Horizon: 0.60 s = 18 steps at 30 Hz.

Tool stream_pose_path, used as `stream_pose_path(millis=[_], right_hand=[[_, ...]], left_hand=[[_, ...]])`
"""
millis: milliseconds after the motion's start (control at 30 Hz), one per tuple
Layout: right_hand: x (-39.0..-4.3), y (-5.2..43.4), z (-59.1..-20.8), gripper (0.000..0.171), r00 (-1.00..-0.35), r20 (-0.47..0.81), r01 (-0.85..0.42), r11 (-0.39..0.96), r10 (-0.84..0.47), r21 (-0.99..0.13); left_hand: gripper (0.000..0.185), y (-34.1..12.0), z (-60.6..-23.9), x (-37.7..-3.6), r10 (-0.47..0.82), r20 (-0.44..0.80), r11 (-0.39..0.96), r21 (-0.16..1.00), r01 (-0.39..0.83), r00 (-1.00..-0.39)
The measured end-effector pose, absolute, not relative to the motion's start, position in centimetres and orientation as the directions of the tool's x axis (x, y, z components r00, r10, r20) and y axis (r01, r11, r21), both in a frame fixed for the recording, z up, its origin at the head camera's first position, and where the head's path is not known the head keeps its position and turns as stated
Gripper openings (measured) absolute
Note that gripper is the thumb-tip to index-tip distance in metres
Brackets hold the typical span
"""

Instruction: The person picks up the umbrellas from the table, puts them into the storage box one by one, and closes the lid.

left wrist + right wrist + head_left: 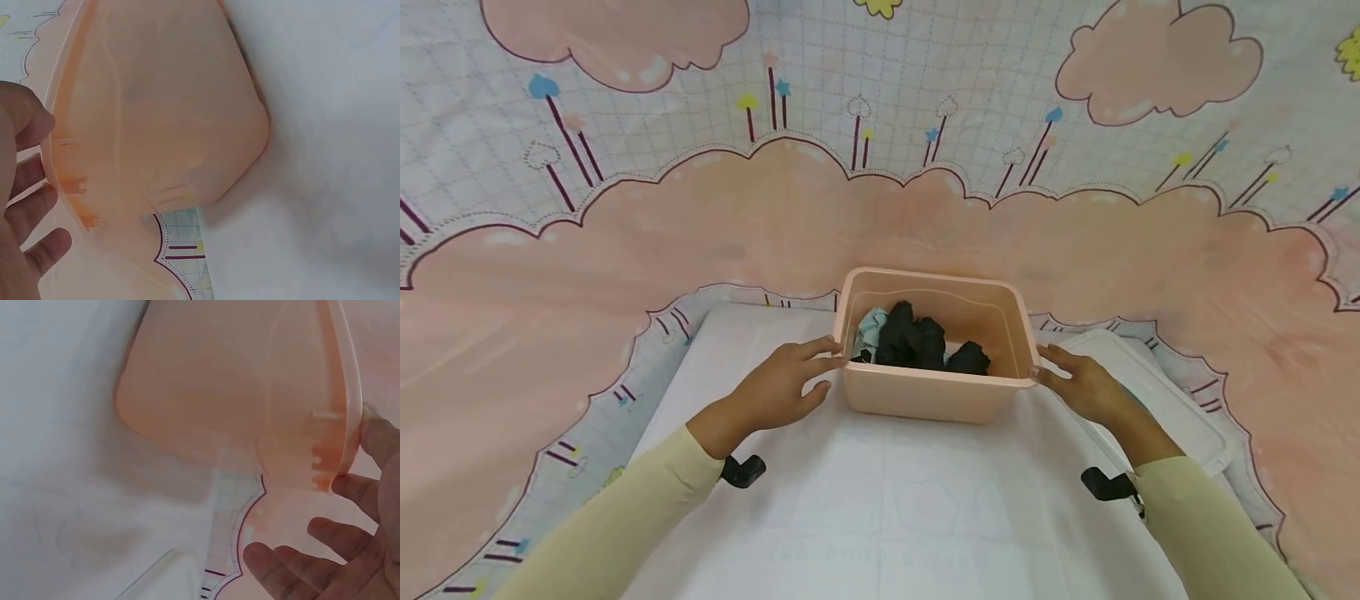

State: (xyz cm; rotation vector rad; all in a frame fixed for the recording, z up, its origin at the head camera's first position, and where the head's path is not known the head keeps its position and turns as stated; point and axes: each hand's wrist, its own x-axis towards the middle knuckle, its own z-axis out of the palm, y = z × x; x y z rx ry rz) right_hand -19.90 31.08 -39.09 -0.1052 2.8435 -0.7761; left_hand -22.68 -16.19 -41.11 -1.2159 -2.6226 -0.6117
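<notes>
Cream sleeves (pixel 647 500) reach forward across the white mat (pixel 887 500) as the left hand (pixel 778 387) and right hand (pixel 1086 387) flank the pink plastic bin (pixel 936 392), fingers loosely spread, tips just touching the rim at each end and gripping nothing. Sitting mid-mat with dark and pale-blue cloth bundles (pixel 917 342) inside, it looks light, thin-walled and slightly flexible, probably smooth, so the overhanging rim at both ends seems the surest hold.

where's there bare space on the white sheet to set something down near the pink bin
The widest bare patch is the white sheet in front of the pink bin, between the two forearms. More bare sheet lies left of the left hand. The right side is crowded: the right hand is at the rim and the white lid lies beside it. The bin holds dark clothes.
</notes>
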Motion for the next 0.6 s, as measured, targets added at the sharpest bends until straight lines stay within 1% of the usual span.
stream_pose_path(millis=[133,333,433,600], right_hand=[[-19.4,30.9,-39.0,0.077,-0.981,-0.161,-0.01,0.857,-0.109,-0.515],[-19.5,32.5,-40.1,0.072,-0.992,-0.082,-0.035,0.832,-0.096,-0.554],[-19.4,33.9,-40.6,0.073,-0.996,-0.068,-0.011,0.85,-0.055,-0.527],[-19.3,36.9,-41.8,0.079,-0.994,-0.107,0.044,0.899,-0.003,-0.435]], left_hand=[[0.046,-16.5,-41.5,-22.2,0.685,0.317,0.592,0.282,0.755,-0.656],[0.046,-16.7,-41.5,-21.7,0.68,0.301,0.599,0.297,0.743,-0.669],[0.045,-16.6,-41.3,-21.5,0.678,0.294,0.606,0.296,0.739,-0.674],[0.046,-16.5,-41.2,-21.5,0.68,0.298,0.604,0.29,0.742,-0.67]])
